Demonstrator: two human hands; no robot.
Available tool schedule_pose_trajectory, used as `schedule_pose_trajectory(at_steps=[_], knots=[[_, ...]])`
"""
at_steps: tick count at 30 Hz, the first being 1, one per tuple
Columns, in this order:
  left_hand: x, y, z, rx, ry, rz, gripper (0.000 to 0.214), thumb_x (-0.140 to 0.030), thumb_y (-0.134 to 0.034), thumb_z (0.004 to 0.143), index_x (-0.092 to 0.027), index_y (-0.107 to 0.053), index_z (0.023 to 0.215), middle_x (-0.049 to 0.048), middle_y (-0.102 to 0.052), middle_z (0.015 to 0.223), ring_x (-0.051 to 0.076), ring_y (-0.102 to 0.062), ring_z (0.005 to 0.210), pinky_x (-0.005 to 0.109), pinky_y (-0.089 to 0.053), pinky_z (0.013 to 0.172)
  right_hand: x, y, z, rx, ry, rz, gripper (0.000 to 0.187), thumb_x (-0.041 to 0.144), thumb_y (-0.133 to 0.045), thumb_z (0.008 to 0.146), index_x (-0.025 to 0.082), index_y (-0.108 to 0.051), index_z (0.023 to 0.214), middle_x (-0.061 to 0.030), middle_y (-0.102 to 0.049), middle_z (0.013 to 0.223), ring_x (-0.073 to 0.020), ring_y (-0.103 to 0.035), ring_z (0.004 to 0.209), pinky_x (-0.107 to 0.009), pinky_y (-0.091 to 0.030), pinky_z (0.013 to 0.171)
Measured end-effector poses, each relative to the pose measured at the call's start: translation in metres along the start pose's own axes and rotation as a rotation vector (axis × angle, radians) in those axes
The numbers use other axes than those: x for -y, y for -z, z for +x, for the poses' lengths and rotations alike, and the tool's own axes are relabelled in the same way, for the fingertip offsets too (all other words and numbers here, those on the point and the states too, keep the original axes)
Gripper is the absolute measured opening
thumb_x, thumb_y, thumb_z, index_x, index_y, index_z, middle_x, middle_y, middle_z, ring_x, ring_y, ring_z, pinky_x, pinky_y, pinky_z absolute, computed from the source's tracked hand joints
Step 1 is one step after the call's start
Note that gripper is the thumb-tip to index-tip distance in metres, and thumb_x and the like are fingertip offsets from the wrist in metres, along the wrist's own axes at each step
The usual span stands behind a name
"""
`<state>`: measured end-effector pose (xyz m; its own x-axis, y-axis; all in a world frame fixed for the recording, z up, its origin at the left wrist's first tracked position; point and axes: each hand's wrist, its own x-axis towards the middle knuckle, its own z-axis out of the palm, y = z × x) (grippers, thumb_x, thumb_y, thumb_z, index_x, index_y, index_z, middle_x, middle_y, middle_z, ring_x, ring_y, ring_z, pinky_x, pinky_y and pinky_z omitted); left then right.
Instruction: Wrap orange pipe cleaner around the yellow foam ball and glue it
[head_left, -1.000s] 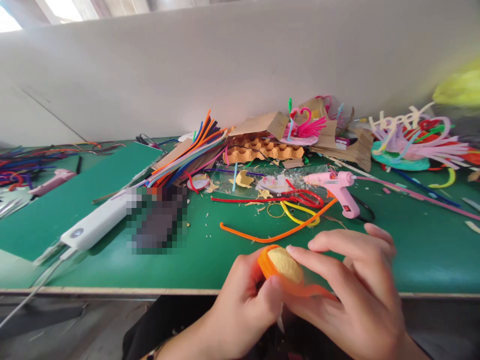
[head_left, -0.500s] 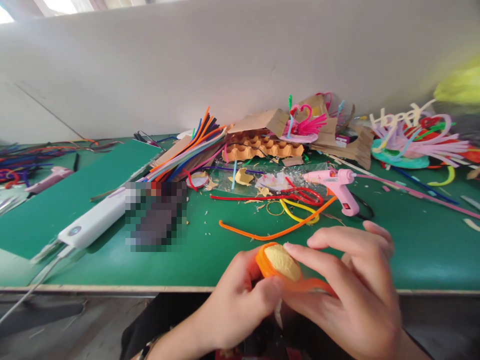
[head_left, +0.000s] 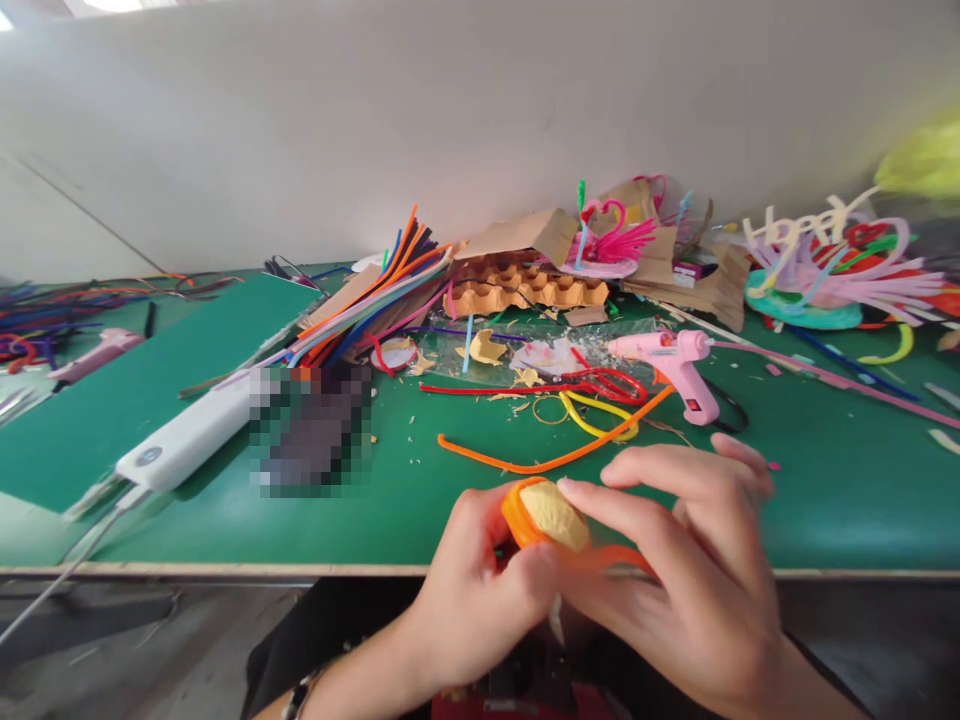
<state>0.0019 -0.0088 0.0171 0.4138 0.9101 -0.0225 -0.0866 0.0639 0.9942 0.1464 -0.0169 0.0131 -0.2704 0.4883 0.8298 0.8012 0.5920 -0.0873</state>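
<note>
Both my hands meet at the near edge of the green table, over a small yellow egg-carton cup with an orange pipe cleaner wrapped round its rim. My left hand grips the cup from below and the left, fingers closed. My right hand pinches the cup and the pipe cleaner's free end from the right, forefinger laid on top, other fingers curved above.
A long loose orange pipe cleaner lies just beyond my hands, with red and yellow ones and a pink glue gun behind. A white power bank, a pipe cleaner bundle, an egg carton and paper crafts crowd the back.
My hands and the cup have shifted slightly up and left in view; the grip is the same.
</note>
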Motion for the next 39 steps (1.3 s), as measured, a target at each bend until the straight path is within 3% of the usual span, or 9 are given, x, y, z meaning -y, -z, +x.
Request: schedule_pose_trajectory(at_steps=[4,7,11,13,15,18,22,29,39], knots=[[0.007,0.003,0.002,-0.074,0.003,-0.114,0.017,-0.029,-0.045,0.066,-0.022,-0.037,0.053,-0.0071,-0.025,0.046,0.009,-0.023,0.045,0.023,-0.022,0.044,-0.004,0.003,0.000,0.060,-0.068,0.159,0.024,0.037,-0.055,0.081,0.020,-0.052,0.098,-0.0047,-0.059,0.089,-0.0207,-0.058,0.084,-0.043,-0.031,0.089],[0.012,0.005,0.003,-0.093,-0.012,-0.169,0.022,-0.032,-0.045,0.066,-0.023,-0.033,0.051,-0.0087,-0.018,0.043,0.008,-0.016,0.043,0.024,-0.017,0.042,-0.006,0.005,0.000,0.115,-0.104,0.249,0.016,0.027,-0.053,0.080,0.020,-0.048,0.093,-0.0003,-0.061,0.082,-0.0176,-0.061,0.077,-0.045,-0.025,0.097],[0.016,0.006,0.003,-0.117,0.011,-0.188,0.018,-0.033,-0.047,0.064,-0.022,-0.037,0.054,-0.0073,-0.026,0.047,0.008,-0.022,0.046,0.024,-0.020,0.043,-0.004,0.006,0.002,0.135,-0.136,0.261,0.007,0.023,-0.057,0.080,0.022,-0.050,0.079,0.0052,-0.062,0.074,-0.0115,-0.061,0.065,-0.040,-0.027,0.099],[0.018,0.005,0.002,-0.146,0.029,-0.207,0.016,-0.035,-0.047,0.063,-0.022,-0.039,0.058,-0.0066,-0.030,0.049,0.009,-0.025,0.047,0.024,-0.022,0.044,-0.003,0.006,0.004,0.112,-0.125,0.264,0.010,0.022,-0.058,0.081,0.021,-0.051,0.074,0.0062,-0.062,0.068,-0.0095,-0.060,0.061,-0.036,-0.036,0.091],[0.020,0.005,0.002,-0.156,0.038,-0.232,0.016,-0.036,-0.048,0.063,-0.022,-0.041,0.061,-0.0070,-0.030,0.049,0.009,-0.025,0.046,0.024,-0.022,0.044,-0.003,0.007,0.006,0.112,-0.093,0.265,0.011,0.020,-0.057,0.082,0.020,-0.051,0.073,0.0058,-0.061,0.063,-0.0079,-0.059,0.057,-0.027,-0.045,0.074],[0.022,0.004,0.002,-0.139,0.012,-0.256,0.015,-0.034,-0.048,0.064,-0.021,-0.042,0.061,-0.0083,-0.026,0.046,0.008,-0.023,0.045,0.023,-0.021,0.043,-0.001,0.008,0.008,0.145,-0.102,0.256,0.009,0.020,-0.055,0.084,0.020,-0.052,0.076,0.0051,-0.060,0.058,-0.0073,-0.058,0.051,-0.019,-0.044,0.052],[0.022,0.003,-0.002,-0.216,0.014,-0.242,0.013,-0.033,-0.051,0.063,-0.020,-0.047,0.064,-0.0102,-0.021,0.044,0.008,-0.023,0.043,0.023,-0.025,0.042,0.005,0.009,0.009,0.111,-0.171,0.227,0.010,0.022,-0.057,0.082,0.021,-0.053,0.073,0.0049,-0.059,0.055,-0.0093,-0.058,0.049,-0.020,-0.043,0.045],[0.027,0.001,-0.003,-0.224,0.038,-0.262,0.017,-0.035,-0.054,0.062,-0.020,-0.051,0.070,-0.0092,-0.024,0.045,0.011,-0.031,0.046,0.024,-0.031,0.045,0.007,0.009,0.009,0.042,-0.203,0.220,0.014,0.019,-0.057,0.079,0.021,-0.052,0.066,0.0039,-0.054,0.053,-0.0103,-0.054,0.051,-0.022,-0.042,0.046],[0.027,-0.001,-0.004,-0.235,0.027,-0.285,0.015,-0.034,-0.056,0.060,-0.021,-0.050,0.066,-0.0101,-0.021,0.044,0.009,-0.024,0.043,0.024,-0.028,0.043,0.005,0.006,0.009,0.042,-0.178,0.242,0.014,0.017,-0.058,0.077,0.020,-0.052,0.066,0.0044,-0.053,0.052,-0.0089,-0.052,0.050,-0.021,-0.040,0.044]])
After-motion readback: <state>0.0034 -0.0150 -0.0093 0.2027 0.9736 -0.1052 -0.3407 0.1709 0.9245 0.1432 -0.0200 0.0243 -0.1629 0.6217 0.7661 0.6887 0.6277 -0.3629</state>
